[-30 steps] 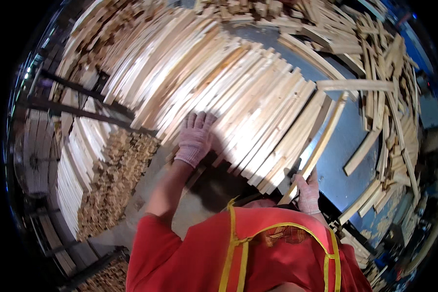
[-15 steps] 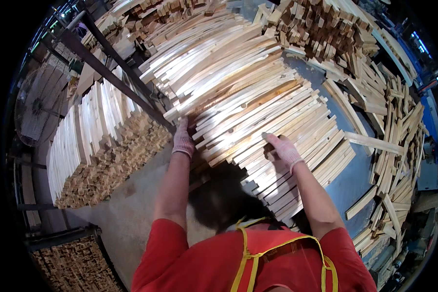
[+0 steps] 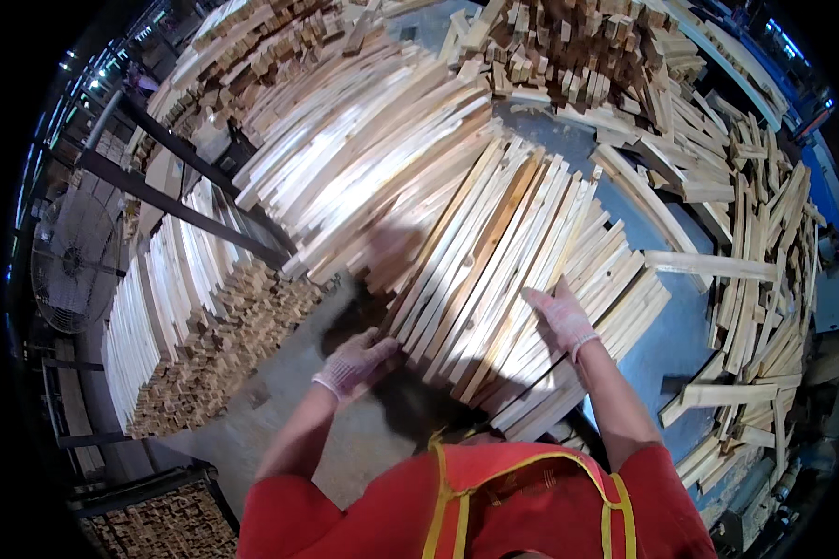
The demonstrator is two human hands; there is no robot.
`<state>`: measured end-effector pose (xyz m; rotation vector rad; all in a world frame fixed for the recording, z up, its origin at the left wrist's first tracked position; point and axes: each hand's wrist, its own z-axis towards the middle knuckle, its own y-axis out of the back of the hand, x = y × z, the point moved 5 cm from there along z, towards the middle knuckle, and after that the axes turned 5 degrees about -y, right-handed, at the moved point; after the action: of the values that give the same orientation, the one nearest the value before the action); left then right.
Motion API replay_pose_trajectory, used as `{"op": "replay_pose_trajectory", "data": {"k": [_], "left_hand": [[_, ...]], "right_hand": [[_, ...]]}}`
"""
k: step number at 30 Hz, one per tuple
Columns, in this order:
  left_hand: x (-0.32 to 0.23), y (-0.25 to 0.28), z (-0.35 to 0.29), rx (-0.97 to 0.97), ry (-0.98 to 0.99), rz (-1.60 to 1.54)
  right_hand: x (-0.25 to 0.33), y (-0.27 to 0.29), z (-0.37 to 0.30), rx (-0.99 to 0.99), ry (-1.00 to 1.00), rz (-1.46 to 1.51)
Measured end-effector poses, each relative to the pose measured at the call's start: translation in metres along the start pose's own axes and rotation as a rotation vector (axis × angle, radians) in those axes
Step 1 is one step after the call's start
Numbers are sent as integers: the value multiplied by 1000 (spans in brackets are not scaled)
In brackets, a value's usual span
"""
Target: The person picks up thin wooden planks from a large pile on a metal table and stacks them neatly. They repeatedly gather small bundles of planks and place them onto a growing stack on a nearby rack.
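Observation:
A bunch of long, pale wooden strips (image 3: pixel 480 270) lies side by side in front of me, slanting away to the upper right; one strip is orange-brown. My left hand (image 3: pixel 356 361), in a pinkish-white work glove, grips the bunch's near left corner, thumb against the strip ends. Its other fingers are partly hidden. My right hand (image 3: pixel 565 322), gloved alike, holds the right side of the bunch with the fingertips on top. Beneath and to the right, more strips (image 3: pixel 615 298) rest on the blue-grey table (image 3: pixel 661 349).
Beyond the bunch spreads a wide layer of strips (image 3: pixel 345 158). A stacked pile (image 3: pixel 214 326) stands left beside a dark metal frame (image 3: pixel 182 210) and a fan (image 3: pixel 75 261). Loose offcuts (image 3: pixel 755 279) heap up at the right, and more wood (image 3: pixel 578 47) at the far side.
The bunch of strips has turned to point more away from me, separating from the far layer. My left hand has come nearer; my right hand has shifted slightly right.

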<state>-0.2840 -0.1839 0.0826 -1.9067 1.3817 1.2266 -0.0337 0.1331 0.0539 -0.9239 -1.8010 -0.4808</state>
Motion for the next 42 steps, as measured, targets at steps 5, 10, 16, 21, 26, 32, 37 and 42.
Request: {"op": "replay_pose_trajectory", "data": {"k": [5, 10, 16, 21, 26, 32, 37, 42], "left_hand": [[-125, 16, 77, -161, -168, 537], [-118, -45, 170, -45, -126, 969], [-159, -35, 165, 0, -105, 807], [-261, 47, 139, 119, -131, 810], [-290, 188, 175, -51, -370, 585], [-387, 373, 178, -373, -742, 677], [-367, 467, 255, -357, -585, 763], [-254, 457, 347, -62, -310, 1054]], "right_hand": [[26, 14, 0, 47, -312, -164], [18, -4, 5, 29, -211, -118], [-5, 9, 22, 7, -306, -59], [112, -88, -9, -152, -158, 60], [224, -206, 34, -62, -61, -160], [313, -346, 132, 130, 44, -189], [295, -417, 216, 224, -8, -71], [239, -435, 270, 243, 432, -697]]}}
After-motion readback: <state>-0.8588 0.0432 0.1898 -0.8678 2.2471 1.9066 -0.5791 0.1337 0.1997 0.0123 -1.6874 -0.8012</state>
